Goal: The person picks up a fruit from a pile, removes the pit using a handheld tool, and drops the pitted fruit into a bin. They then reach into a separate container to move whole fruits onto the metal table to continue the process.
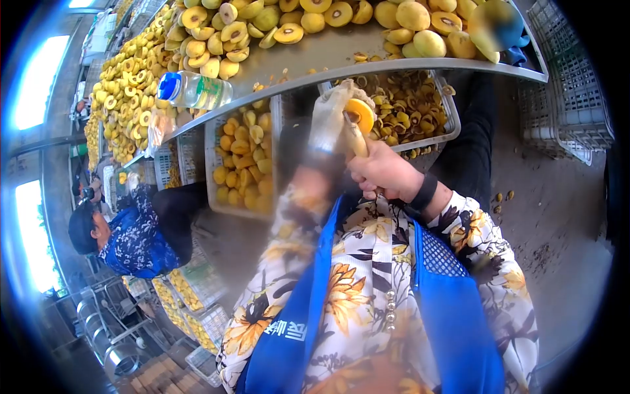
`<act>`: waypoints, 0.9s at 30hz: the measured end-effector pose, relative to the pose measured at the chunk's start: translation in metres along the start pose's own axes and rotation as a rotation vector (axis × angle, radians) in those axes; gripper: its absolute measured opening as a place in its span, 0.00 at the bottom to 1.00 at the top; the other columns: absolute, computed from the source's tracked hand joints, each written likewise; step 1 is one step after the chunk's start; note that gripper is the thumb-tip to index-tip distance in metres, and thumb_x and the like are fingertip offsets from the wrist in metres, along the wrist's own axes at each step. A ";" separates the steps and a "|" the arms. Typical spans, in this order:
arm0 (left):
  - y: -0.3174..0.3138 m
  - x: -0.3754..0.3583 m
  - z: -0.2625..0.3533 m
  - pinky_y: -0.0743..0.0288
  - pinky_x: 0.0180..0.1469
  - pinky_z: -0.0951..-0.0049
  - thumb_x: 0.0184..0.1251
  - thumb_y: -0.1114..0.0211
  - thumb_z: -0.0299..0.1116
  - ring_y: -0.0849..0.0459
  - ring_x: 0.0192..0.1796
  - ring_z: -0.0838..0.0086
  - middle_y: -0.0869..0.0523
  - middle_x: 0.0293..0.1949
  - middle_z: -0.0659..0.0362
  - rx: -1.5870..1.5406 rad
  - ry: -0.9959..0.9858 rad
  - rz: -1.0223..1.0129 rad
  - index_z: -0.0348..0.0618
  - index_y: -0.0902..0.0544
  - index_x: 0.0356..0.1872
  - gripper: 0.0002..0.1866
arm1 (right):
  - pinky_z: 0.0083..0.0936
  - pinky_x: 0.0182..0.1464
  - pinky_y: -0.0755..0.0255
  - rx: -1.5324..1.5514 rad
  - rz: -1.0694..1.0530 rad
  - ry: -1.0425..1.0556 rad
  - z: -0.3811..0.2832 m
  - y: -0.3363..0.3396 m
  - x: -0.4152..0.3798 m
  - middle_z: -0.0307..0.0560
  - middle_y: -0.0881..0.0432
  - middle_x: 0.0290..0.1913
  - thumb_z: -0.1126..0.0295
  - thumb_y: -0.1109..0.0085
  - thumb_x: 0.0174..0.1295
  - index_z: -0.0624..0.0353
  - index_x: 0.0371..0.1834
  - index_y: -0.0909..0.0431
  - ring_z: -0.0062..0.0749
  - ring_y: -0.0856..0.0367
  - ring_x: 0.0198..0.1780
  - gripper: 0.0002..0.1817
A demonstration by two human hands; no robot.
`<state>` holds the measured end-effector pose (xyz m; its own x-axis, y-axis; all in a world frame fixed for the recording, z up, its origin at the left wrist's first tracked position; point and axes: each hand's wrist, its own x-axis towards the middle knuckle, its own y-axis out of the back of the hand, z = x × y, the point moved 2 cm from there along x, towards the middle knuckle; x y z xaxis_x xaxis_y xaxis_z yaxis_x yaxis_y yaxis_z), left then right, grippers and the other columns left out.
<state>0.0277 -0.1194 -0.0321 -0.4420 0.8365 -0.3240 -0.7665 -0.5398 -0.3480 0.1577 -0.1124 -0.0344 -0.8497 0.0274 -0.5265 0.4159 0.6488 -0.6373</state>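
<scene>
My left hand (330,118), in a pale glove, is closed around a halved yellow peach (361,113) with its cut face toward me. Bare and wearing a black wristband, my right hand (387,171) grips the light wooden handle of a pitting tool (356,139). The tool's metal end meets the middle of the peach half. Both hands are just below the metal table's edge, over a crate (453,123) holding peel-like scraps and pits. Left of my hands, a second crate (239,211) contains peach halves.
Halved peaches are heaped on the metal table (308,58). A clear bottle with a blue cap (170,86) lies at its edge. Stacked plastic crates (567,98) stand at right. A co-worker (138,230) in blue sits at left. A few scraps (504,196) lie on the floor.
</scene>
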 end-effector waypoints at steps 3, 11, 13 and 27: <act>0.009 0.007 -0.006 0.25 0.27 0.71 0.68 0.47 0.46 0.20 0.24 0.65 0.19 0.24 0.51 0.196 -0.051 0.013 0.38 0.22 0.29 0.19 | 0.17 0.13 0.43 0.048 -0.042 -0.033 0.002 0.005 0.002 0.37 0.34 0.20 0.77 0.54 0.58 0.57 0.38 0.34 0.15 0.42 0.12 0.06; 0.025 0.015 -0.026 0.23 0.34 0.64 0.66 0.51 0.57 0.20 0.34 0.60 0.19 0.34 0.50 -0.341 0.138 0.181 0.39 0.23 0.39 0.27 | 0.17 0.13 0.44 0.015 -0.002 0.042 -0.002 0.009 0.018 0.38 0.33 0.19 0.78 0.52 0.55 0.58 0.37 0.35 0.16 0.42 0.11 0.07; 0.036 0.022 -0.030 0.24 0.37 0.61 0.66 0.53 0.60 0.20 0.37 0.59 0.20 0.35 0.49 -0.398 0.158 0.217 0.40 0.23 0.41 0.29 | 0.17 0.13 0.44 -0.025 -0.027 0.088 -0.002 0.009 0.022 0.38 0.33 0.19 0.79 0.51 0.56 0.58 0.38 0.34 0.16 0.41 0.11 0.08; 0.092 -0.014 0.010 0.25 0.44 0.50 0.67 0.51 0.55 0.21 0.44 0.56 0.22 0.45 0.49 -0.626 -0.198 0.354 0.40 0.28 0.47 0.26 | 0.42 0.40 0.27 -1.170 0.603 0.322 0.000 0.092 0.065 0.65 0.21 0.29 0.63 0.44 0.54 0.68 0.34 0.25 0.61 0.22 0.36 0.15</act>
<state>-0.0410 -0.1799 -0.0502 -0.7343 0.5721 -0.3654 -0.1804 -0.6834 -0.7075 0.1407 -0.0512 -0.1275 -0.7391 0.6056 -0.2950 0.3673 0.7294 0.5771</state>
